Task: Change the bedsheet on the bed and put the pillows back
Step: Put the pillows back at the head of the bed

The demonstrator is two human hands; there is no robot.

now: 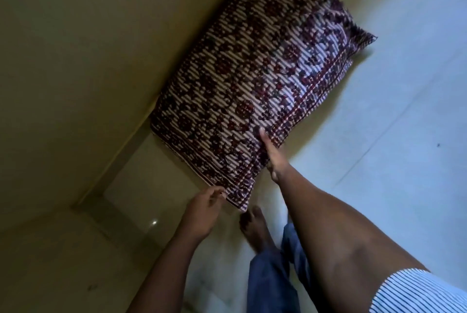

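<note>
A pillow (242, 80) in a maroon floral, striped cover stands on the floor and leans against the wall. My right hand (271, 156) grips its near long edge, thumb on the patterned face and fingers hidden behind the edge. My left hand (204, 211) is at the pillow's lower corner, and its loosely bent fingertips touch the fabric there. No bed or bedsheet is in view.
A yellowish wall (75, 72) fills the left side and meets the pale tiled floor (391, 135) along a skirting line. My bare foot (255, 226) and blue trouser leg (270, 282) stand just below the pillow's corner.
</note>
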